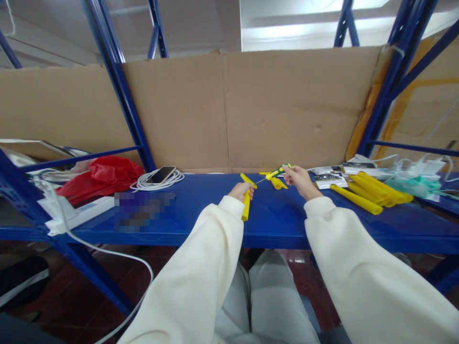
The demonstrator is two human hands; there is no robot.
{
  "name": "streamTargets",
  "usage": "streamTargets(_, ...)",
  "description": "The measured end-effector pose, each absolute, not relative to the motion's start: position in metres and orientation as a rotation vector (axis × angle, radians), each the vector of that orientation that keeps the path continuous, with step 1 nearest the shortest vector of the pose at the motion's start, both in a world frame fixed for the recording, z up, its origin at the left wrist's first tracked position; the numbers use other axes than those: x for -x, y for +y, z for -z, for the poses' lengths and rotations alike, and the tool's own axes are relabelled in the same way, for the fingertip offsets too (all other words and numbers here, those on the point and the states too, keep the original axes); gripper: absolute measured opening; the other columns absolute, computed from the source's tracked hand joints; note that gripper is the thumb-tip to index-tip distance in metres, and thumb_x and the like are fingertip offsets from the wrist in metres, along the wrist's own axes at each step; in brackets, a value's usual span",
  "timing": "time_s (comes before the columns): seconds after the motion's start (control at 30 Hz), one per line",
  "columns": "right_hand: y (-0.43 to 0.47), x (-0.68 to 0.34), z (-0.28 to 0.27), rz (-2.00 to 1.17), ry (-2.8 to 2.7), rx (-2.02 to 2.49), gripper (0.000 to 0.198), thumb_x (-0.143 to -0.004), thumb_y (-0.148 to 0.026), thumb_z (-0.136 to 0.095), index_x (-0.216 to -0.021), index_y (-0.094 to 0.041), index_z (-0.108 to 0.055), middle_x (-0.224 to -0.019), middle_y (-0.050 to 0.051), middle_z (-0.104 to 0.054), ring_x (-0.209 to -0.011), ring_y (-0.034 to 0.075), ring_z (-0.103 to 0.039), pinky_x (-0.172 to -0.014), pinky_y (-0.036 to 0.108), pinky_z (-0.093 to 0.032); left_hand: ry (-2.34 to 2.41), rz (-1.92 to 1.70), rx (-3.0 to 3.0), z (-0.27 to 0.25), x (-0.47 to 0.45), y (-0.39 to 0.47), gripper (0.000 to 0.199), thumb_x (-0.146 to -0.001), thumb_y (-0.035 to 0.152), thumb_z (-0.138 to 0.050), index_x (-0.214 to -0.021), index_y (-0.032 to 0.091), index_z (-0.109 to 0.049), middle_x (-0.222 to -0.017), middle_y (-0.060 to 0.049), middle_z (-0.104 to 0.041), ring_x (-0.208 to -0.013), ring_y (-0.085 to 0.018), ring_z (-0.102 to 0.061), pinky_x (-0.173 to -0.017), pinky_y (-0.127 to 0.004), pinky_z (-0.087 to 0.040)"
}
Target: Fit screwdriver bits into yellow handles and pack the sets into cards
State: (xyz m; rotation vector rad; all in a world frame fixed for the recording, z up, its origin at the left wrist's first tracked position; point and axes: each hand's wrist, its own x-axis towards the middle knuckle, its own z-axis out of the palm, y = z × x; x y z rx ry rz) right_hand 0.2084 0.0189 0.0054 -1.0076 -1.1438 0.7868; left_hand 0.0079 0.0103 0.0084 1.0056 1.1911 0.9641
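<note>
My left hand (243,192) is closed around a yellow tube (245,210) held upright above the blue shelf. A yellow propeller-like piece (247,180) sits at the tube's upper end. In my closed right hand (297,177) is a screwdriver (278,172) with a green and yellow handle, its thin shaft pointing left and its tip at or close to the propeller-like piece. Whether the tip touches a screw is too small to tell. Just behind the screwdriver, more yellow bladed pieces (278,183) lie on the shelf.
Several yellow tubes (358,199) lie at the right, beside small packets (332,180) and a green plastic bag (414,186). Leftward are a phone (162,175) on coiled white cable (143,182), a red bag (103,177) and a white power strip (89,212). Cardboard (179,110) walls the back.
</note>
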Motion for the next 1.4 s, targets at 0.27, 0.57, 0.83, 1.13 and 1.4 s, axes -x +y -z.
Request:
streamTargets(0.27, 0.014, -0.205, -0.008, -0.735, -1.135, 1.063, 0.048, -0.067, -0.055, -0.078, -0.063, -0.019, -0.047, -0.046, -0.003, -0.057, -0.033, 0.004, -0.045, -0.031, 0.015, -0.031, 1.157, -0.968, -1.017, -0.006, -0.008, 0.011, 0.021, -0.085, -0.001, -0.041, -0.074, 0.014, -0.051, -0.048, 0.005, -0.04, -0.036, -0.005, -0.032, -0.038, -0.017, -0.027)
streamTargets(0.57, 0.016, -0.203, -0.009, -0.753, -1.053, 1.075, 0.038, -0.077, -0.044, -0.075, -0.069, -0.019, -0.047, -0.055, 0.001, -0.066, -0.037, 0.008, -0.056, -0.033, 0.014, -0.036, 1.134, -0.986, -0.995, -0.006, -0.009, 0.012, 0.019, -0.086, 0.001, -0.042, -0.076, 0.015, -0.049, -0.049, 0.006, -0.041, -0.036, -0.005, -0.033, -0.039, -0.016, -0.026)
streamTargets(0.83, 0.015, -0.202, -0.011, -0.697, -0.994, 1.104, 0.028, -0.085, -0.033, -0.069, -0.072, -0.019, -0.047, -0.056, 0.001, -0.067, -0.041, 0.009, -0.061, -0.033, 0.013, -0.036, 1.146, -1.027, -0.957, -0.007, -0.009, 0.011, 0.019, -0.088, 0.002, -0.045, -0.075, 0.015, -0.048, -0.05, 0.006, -0.041, -0.035, -0.004, -0.032, -0.039, -0.016, -0.025)
streamTargets(1.13, 0.022, -0.201, -0.002, -0.654, -1.197, 1.18, 0.037, -0.073, -0.035, -0.079, -0.075, -0.02, -0.046, -0.058, -0.002, -0.065, -0.041, 0.01, -0.058, -0.036, 0.016, -0.039, 1.158, -1.01, -0.986, -0.01, -0.009, 0.008, 0.014, -0.089, 0.003, -0.044, -0.083, 0.015, -0.05, -0.049, 0.007, -0.041, -0.035, -0.005, -0.033, -0.039, -0.017, -0.027)
streamTargets(1.4, 0.026, -0.208, 0.011, -0.276, -1.656, 1.374, 0.033, -0.06, -0.029, -0.082, -0.069, -0.02, -0.052, -0.063, -0.003, -0.062, -0.055, 0.013, -0.057, -0.054, 0.023, -0.043, 1.132, -1.023, -0.975, -0.005, -0.008, 0.013, 0.011, -0.088, 0.007, -0.048, -0.08, 0.015, -0.051, -0.052, 0.006, -0.042, -0.037, -0.005, -0.034, -0.04, -0.017, -0.028)
